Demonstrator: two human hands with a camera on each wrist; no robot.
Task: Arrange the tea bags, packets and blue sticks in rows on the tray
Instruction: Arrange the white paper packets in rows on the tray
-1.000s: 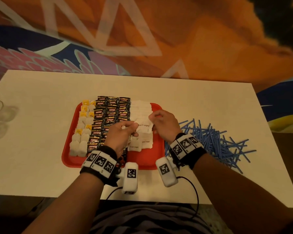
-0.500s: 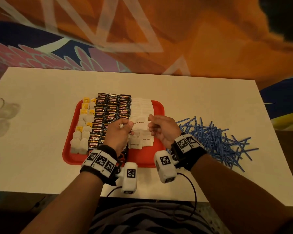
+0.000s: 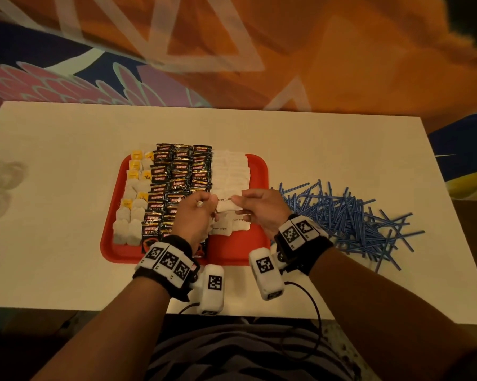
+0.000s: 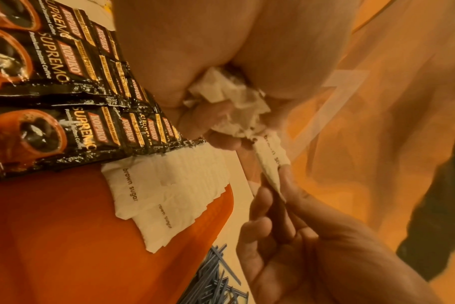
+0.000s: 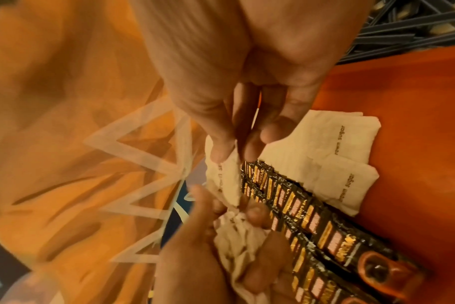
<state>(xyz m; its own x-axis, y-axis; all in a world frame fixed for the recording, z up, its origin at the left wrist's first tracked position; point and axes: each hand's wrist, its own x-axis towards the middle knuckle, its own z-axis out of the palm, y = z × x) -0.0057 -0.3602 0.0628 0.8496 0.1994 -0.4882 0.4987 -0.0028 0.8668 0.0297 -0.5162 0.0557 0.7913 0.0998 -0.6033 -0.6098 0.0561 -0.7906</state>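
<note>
The fingers (image 4: 278,197) of the right hand (image 3: 262,210) pinch one end of a white paper packet printed "brown sugar" (image 3: 226,203), thumb against forefinger. The left hand (image 3: 194,215) is curled round a crumpled bunch of white paper packets (image 4: 231,107) in its palm, and its fingertips seem to hold the other end of the same packet, though the contact is partly hidden. The packet hangs between the two hands, above the flat red plastic tray (image 3: 255,247).

On the tray below lies a row of overlapping white brown-sugar packets (image 3: 231,171), its nearest two (image 4: 148,197) side by side on bare red. Just left of them run rows of black Kopiko Supremo coffee sachets (image 3: 176,174), and further left white tea bags with yellow tags (image 3: 132,204). A loose heap of thin blue sticks (image 3: 347,215) lies on the white surface (image 3: 328,141) just right of the tray.
</note>
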